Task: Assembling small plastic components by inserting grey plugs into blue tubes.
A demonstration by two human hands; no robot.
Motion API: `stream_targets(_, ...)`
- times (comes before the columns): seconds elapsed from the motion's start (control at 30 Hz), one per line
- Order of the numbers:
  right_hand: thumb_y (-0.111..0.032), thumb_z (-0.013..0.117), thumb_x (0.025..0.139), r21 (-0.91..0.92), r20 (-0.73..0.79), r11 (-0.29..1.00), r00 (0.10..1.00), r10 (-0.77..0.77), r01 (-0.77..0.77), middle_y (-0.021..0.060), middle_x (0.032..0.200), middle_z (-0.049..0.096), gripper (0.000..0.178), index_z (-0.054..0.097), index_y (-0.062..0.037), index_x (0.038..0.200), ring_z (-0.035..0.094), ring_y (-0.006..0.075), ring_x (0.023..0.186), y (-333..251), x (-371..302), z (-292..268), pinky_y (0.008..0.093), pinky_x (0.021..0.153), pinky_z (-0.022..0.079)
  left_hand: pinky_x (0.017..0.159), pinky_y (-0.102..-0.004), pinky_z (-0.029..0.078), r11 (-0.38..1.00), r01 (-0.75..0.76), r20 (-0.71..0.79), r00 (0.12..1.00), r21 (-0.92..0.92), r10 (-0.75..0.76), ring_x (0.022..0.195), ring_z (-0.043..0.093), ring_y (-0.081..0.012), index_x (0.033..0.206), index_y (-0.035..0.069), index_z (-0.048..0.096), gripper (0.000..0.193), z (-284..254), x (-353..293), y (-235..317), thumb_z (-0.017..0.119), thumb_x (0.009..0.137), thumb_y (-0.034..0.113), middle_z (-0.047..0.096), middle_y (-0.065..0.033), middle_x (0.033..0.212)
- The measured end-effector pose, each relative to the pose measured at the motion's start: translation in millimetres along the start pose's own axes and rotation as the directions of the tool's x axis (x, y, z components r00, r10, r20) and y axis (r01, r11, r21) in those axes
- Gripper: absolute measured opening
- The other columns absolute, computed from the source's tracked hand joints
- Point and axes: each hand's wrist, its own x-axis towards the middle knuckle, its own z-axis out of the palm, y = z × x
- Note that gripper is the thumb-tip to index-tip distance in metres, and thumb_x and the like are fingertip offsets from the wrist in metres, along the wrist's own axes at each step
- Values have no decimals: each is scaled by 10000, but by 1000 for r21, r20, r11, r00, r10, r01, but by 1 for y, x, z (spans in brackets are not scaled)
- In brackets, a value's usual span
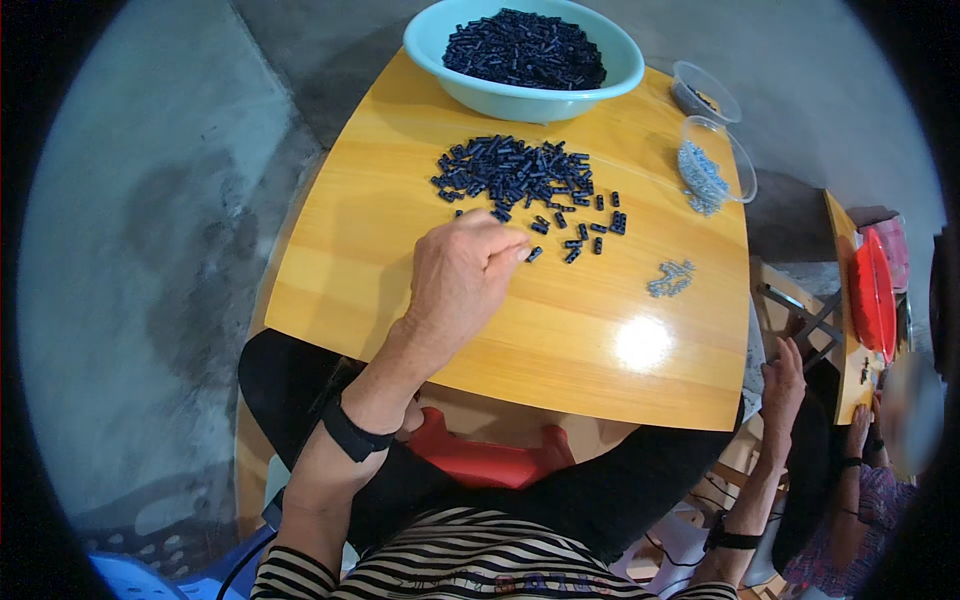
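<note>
Left hand [465, 265] curls near the middle of the table [560, 340]; whether it grips anything I cannot tell. Right hand [785, 385] hangs loosely open beyond the edge at 4 o'clock. At 12 stands a turquoise basin [525, 103], a pile of black blocks [515, 170] just below it. Clear tubs [742, 172] sit around 2, silver bits [670, 279] past 3. One single block [535, 254] lies just beside the left thumb.
</note>
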Motion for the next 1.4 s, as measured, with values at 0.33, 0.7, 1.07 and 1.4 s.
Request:
stream_targets(0.33, 69, 642, 763, 456, -113, 841, 956, -270, 292, 146, 986, 658, 254, 655, -4, 1005, 661, 240, 853, -174, 7, -34, 323, 723, 529, 734, -390, 471, 916, -183, 26, 982, 357, 187, 811, 581, -285, 832, 33, 693, 91, 25, 29, -5, 672, 754, 75, 636, -96, 854)
stream_targets(0.7, 16, 667, 766, 556, -34, 757, 920, -391, 342, 153, 900, 658, 178, 655, -21, 940, 666, 294, 812, -221, -14, -24, 345, 684, 533, 733, -408, 480, 918, -145, 95, 988, 370, 118, 818, 567, -297, 775, 50, 701, 69, 45, 33, -18, 692, 726, 97, 618, -99, 801)
stream_targets(1.07, 39, 634, 766, 613, 61, 708, 873, -484, 350, 149, 877, 661, 164, 658, -1, 923, 659, 280, 790, -230, -40, -9, 330, 692, 532, 657, -382, 533, 943, -27, 234, 971, 332, -55, 680, 670, -303, 740, 27, 710, 113, 36, 53, -12, 745, 651, 88, 665, -170, 715)
stream_targets(1.4, 24, 645, 764, 591, 10, 699, 862, -506, 403, 154, 864, 657, 158, 659, 1, 920, 656, 291, 783, -240, -40, 4, 341, 690, 534, 672, -375, 528, 935, -83, 343, 938, 346, -44, 682, 670, -305, 736, 22, 707, 102, 35, 65, -11, 616, 694, 40, 656, -181, 707)
